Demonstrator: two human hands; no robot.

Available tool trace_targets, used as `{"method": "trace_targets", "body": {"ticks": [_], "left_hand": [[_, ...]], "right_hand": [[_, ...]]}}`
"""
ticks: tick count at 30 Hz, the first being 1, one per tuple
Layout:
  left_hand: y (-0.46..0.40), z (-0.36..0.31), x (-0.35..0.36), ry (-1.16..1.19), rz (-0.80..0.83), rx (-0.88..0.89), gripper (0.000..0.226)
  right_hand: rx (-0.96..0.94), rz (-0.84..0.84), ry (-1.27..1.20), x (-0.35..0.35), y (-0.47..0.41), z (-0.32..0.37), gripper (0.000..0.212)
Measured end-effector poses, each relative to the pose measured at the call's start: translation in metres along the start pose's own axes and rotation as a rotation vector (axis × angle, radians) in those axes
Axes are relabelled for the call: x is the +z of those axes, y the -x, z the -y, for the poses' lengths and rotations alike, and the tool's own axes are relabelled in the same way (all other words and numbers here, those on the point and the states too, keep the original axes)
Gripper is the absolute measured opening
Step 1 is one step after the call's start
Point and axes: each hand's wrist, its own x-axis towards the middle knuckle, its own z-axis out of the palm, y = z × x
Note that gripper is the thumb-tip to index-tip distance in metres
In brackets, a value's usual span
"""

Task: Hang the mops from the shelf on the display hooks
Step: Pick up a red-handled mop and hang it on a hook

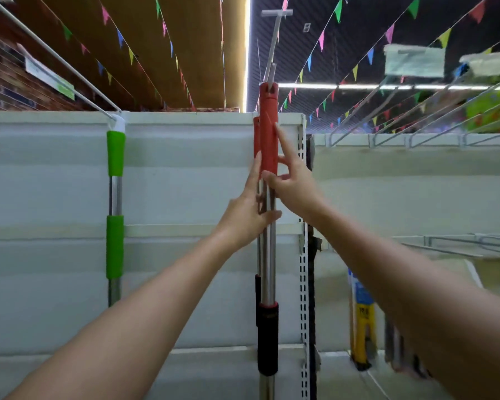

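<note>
A mop with a red grip point(268, 134) and a steel pole point(268, 269) hangs upright from a long white display hook point(272, 50) at the top centre. A second red-gripped mop point(256, 137) hangs just behind it, mostly hidden. My left hand point(250, 206) holds the steel pole below the red grip, fingers lying up along its left side and thumb across the front. My right hand point(290, 186) pinches the lower end of the red grip, index finger stretched up along its right side. A green-gripped mop point(115, 157) hangs from a hook at the left.
White back panels point(185, 174) stand behind the mops, with a slotted upright post point(302, 284) right of the red mop. Several bare wire hooks point(387, 140) jut out at the upper right under packaged mop heads point(413, 60). A yellow and blue item point(363, 321) stands low right.
</note>
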Motion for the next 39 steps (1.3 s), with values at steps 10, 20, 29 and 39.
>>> {"method": "trace_targets", "body": {"ticks": [10,20,29,39], "left_hand": [[-0.012,0.004,-0.006,-0.031,0.150,-0.050,0.115],[-0.021,0.012,0.002,-0.068,0.110,-0.083,0.111],[-0.039,0.033,0.010,-0.047,0.098,-0.082,0.111],[-0.048,0.046,0.013,-0.004,0.125,-0.124,0.108]], "right_hand": [[0.034,0.091,0.186,-0.001,0.001,-0.020,0.094],[0.110,0.196,0.187,-0.001,-0.008,-0.031,0.103],[0.169,0.263,0.076,0.008,-0.011,-0.052,0.112],[0.204,0.286,0.049,0.010,-0.024,-0.066,0.111]]}}
